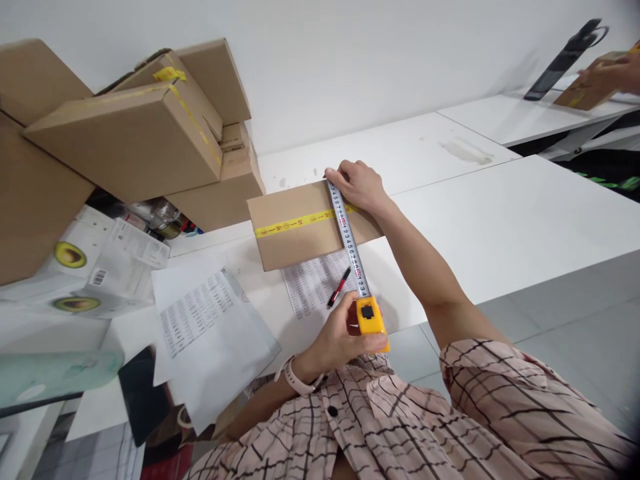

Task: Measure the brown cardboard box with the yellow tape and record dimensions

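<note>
A yellow tape measure (374,325) is gripped in my left hand (333,341), near the table's front edge. Its metal blade (349,237) is pulled out and runs across the top of a cardboard box (295,248) sealed with yellow printed tape. At the box's far edge, my right hand (364,185) holds the blade's end, thumb on top; its hook is hidden. My right wrist passes over the box's right side. A red and black pen (339,288) lies on a printed sheet (303,293), which is partly under the box.
Large cardboard boxes (135,137) are stacked at the left. More printed papers (215,340), white avocado-print packages (95,260) and a dark flat device (143,393) lie nearer. At far right, another person's hand (617,73) holds a small box (585,90) beside a dark bottle (563,60).
</note>
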`<action>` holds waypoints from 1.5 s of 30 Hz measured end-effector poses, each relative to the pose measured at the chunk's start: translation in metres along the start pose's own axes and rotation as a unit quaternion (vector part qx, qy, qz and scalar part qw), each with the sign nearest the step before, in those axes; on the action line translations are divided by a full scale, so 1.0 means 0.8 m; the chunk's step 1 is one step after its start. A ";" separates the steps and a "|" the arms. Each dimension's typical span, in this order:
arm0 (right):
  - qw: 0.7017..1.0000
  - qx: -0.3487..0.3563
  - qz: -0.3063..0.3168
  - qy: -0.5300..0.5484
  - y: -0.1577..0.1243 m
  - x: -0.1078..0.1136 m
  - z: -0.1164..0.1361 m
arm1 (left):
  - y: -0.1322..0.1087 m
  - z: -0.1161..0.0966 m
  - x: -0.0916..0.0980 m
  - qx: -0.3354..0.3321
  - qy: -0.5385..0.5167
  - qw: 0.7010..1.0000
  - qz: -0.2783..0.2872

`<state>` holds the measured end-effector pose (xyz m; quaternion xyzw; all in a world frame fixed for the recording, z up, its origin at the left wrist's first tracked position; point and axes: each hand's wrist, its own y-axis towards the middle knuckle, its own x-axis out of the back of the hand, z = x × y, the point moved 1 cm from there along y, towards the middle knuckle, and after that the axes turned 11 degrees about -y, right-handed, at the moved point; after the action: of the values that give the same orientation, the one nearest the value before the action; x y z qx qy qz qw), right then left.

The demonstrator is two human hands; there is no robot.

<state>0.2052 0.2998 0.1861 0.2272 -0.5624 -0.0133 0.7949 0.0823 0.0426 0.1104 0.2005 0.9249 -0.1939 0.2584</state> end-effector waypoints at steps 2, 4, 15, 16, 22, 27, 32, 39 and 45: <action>1.000 -0.005 -0.005 0.013 -0.001 -0.001 -0.001 | -0.027 -0.024 0.006 0.009 0.001 1.000 0.012; 1.000 -0.006 -0.012 0.022 -0.005 -0.002 -0.001 | -0.062 -0.049 0.016 -0.024 0.014 1.000 -0.009; 0.992 -0.047 -0.090 0.069 -0.114 0.006 -0.019 | -0.075 -0.094 0.137 -0.444 0.010 0.849 -0.285; 0.991 -0.059 -0.084 0.084 -0.127 0.006 -0.021 | -0.067 -0.089 0.145 -0.412 -0.013 0.868 -0.278; 0.989 -0.082 -0.085 0.083 -0.167 0.011 -0.019 | -0.053 -0.086 0.157 -0.393 -0.028 0.879 -0.270; 0.991 -0.054 -0.079 0.091 -0.153 -0.019 -0.014 | -0.044 -0.098 0.178 -0.441 -0.012 0.856 -0.270; 0.972 -0.078 -0.129 0.182 -0.160 -0.089 -0.004 | -0.031 -0.069 0.205 -0.400 -0.002 0.856 -0.326; 0.929 -0.075 -0.217 0.290 -0.179 -0.105 -0.018 | -0.027 -0.074 0.217 -0.425 0.058 0.833 -0.349; 0.972 -0.019 -0.178 0.149 -0.254 -0.095 -0.010 | -0.087 -0.127 0.178 -0.464 0.173 0.817 -0.297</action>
<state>0.2321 0.1413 0.0400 0.3082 -0.3879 -0.1316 0.8586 -0.1031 0.0695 0.1291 -0.1968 0.9495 0.2287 0.0865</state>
